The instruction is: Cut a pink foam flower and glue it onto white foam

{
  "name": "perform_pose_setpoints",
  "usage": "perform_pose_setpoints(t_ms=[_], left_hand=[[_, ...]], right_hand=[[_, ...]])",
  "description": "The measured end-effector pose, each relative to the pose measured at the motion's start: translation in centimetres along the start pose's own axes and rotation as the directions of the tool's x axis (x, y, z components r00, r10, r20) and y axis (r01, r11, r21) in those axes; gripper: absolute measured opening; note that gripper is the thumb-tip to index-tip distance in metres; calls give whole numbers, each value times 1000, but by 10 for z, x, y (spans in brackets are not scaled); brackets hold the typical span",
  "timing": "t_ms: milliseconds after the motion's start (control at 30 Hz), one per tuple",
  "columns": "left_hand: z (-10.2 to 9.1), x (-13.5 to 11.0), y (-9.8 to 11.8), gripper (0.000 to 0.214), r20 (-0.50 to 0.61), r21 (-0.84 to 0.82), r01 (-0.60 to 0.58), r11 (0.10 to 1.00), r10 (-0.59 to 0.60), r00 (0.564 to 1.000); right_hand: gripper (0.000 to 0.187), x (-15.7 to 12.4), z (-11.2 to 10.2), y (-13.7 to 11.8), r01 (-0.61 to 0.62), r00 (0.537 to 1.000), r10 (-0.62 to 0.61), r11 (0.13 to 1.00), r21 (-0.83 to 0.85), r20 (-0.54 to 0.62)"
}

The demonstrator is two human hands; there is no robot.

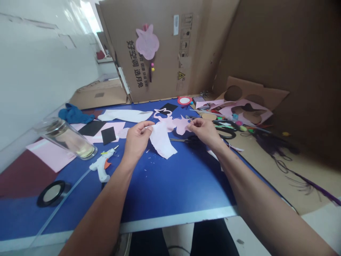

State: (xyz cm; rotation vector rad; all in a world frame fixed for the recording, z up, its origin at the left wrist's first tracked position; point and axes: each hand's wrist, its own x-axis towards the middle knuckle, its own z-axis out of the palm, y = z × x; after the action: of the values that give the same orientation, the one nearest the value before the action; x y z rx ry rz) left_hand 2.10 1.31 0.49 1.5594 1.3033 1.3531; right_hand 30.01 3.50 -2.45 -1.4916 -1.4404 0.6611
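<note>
My left hand [136, 142] pinches the upper edge of a white sheet [163, 144], paper or thin felt, which hangs over the blue table with a ragged lower edge. Between the fingertips of my right hand [205, 131] is the edge of a small pink cutout [182, 125] with a pointed top and scalloped sides. Another pink piece [168, 124] lies just behind the white sheet, partly covered. A pink outline cutout [162, 113] sits beyond it. Below my right hand rests a pair of scissors [183, 140], its dark handles in shadow.
A white glue gun [101, 166], black tape roll [52, 193] and glass bottle [71, 138] stand left. Black-handled scissors [226, 132] and pink scraps [247, 110] lie right. A cardboard panel [165, 53] at the back bears a pink flower-like ornament [147, 42].
</note>
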Motion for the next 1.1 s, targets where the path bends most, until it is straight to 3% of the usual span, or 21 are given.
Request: perform_pose_setpoints(t_ms=[100, 400, 500, 567, 667, 700, 733, 833, 933, 1033, 1100], left_hand=[[-3, 1, 8, 26, -40, -63, -15, 998, 12, 999], [-7, 4, 22, 33, -99, -356, 82, 931, -125, 987], [-2, 2, 24, 35, -133, -433, 96, 896, -169, 977], [5, -1, 25, 35, -149, -477, 93, 874, -185, 971], [18, -10, 27, 35, -122, -545, 126, 829, -226, 966], [22, -13, 29, 35, -96, -562, 143, 814, -236, 967], [25, -16, 30, 36, -62, -576, 158, 802, -236, 970], [30, -22, 34, 40, 49, -595, 167, 786, -172, 984], [27, -21, 32, 40, 22, -584, 143, 799, -160, 987], [24, -18, 23, 38, -18, -582, 284, 762, -361, 932], [25, -17, 17, 26, 117, -603, 465, 649, -505, 855]], right_hand=[[17, 1, 2, 2, 4, 1000, -3, 1000, 10, -16], [14, 5, -4, 5, -46, 997, 44, 998, -37, -70], [32, -10, 5, -9, 70, 985, -87, 990, -121, -149], [46, -25, 20, -23, 211, 977, -211, 978, 3, 11], [86, -47, 46, -40, 293, 919, -334, 934, 203, 209], [88, -51, 53, -43, 319, 910, -361, 924, 210, 205], [78, -54, 58, -45, 313, 913, -361, 918, 241, 189], [42, -51, 61, -42, 127, 952, -238, 879, 460, 191], [24, -42, 53, -39, -179, 950, -45, 736, 653, 310], [30, -38, 43, -39, -289, 925, 1, 654, 699, 381], [30, -39, 40, -41, -357, 897, 4, 597, 719, 442]])
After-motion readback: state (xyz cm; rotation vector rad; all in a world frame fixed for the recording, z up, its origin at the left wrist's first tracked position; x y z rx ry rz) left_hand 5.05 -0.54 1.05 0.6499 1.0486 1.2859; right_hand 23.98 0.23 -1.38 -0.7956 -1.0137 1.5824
